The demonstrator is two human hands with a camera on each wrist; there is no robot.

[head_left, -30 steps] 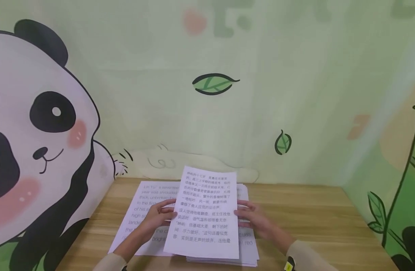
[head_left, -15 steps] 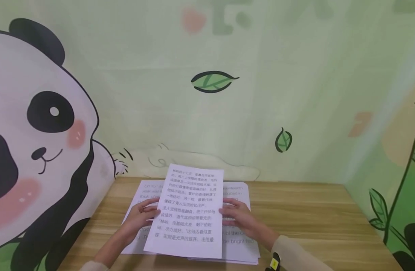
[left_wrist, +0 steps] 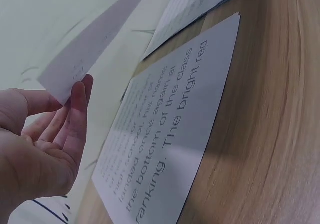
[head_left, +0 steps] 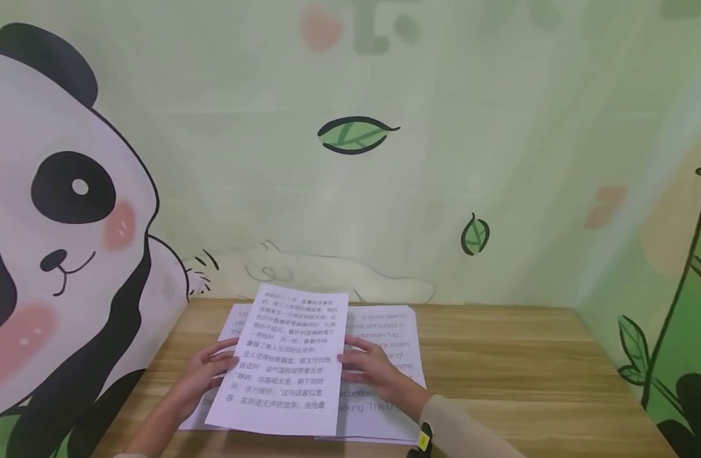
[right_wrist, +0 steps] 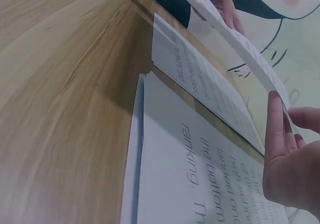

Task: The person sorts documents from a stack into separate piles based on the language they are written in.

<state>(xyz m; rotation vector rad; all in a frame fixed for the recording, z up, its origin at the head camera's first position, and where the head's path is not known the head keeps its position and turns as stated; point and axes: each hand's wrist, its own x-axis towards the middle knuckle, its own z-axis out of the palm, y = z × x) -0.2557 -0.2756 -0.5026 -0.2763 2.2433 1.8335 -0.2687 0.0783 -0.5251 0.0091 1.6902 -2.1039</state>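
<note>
**Both long edges of the raised paper (head_left: 278, 362) are held**

The raised paper lies exactly between the left hand (head_left: 198, 375) and the right hand (head_left: 381, 375), so neither of them is nearer: each one touches its own edge. The fingers of the left hand are pinched on the left long edge, and the fingers of the right hand are pinched on the right one. The long axis goes away from the person, and the far end leans a little to the right. The paper is above the counter (head_left: 528, 369), apart from what lies below. I judge that this height over the two piles matters most: in the head view it covers much of the left-side paper (left_wrist: 165, 134) and only the left margin of the right-side stack (head_left: 393, 321).

Some things are hard to know. The head view hides the fingertips behind the paper. I cannot tell if it is a single sheet or several. The gap between the piles appears only in the wrist views, and the right wrist view cuts off the left hand at the top.
</note>
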